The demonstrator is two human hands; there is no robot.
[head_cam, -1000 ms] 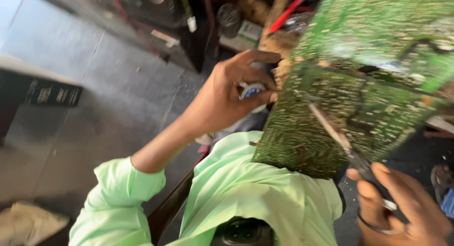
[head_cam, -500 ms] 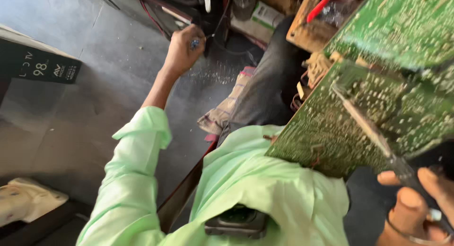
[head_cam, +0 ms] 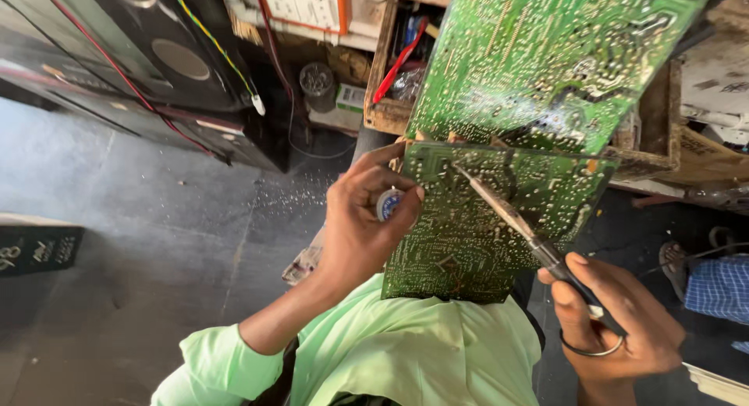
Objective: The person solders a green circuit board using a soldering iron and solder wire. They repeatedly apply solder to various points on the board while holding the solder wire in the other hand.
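Half a second before, the left hand (head_cam: 363,219) had reached out toward the floor clutter; it was now back at the board (head_cam: 484,219), fingers closed on a small spool (head_cam: 388,205). The right hand (head_cam: 616,320) gripped the iron (head_cam: 515,219), its tip touching the board propped on the lap, so soldering looked ready to resume.

Circuit board (head_cam: 484,219) between both hands; larger board (head_cam: 546,55) behind it; wooden tray (head_cam: 382,70) behind; speakers (head_cam: 156,55) far left.
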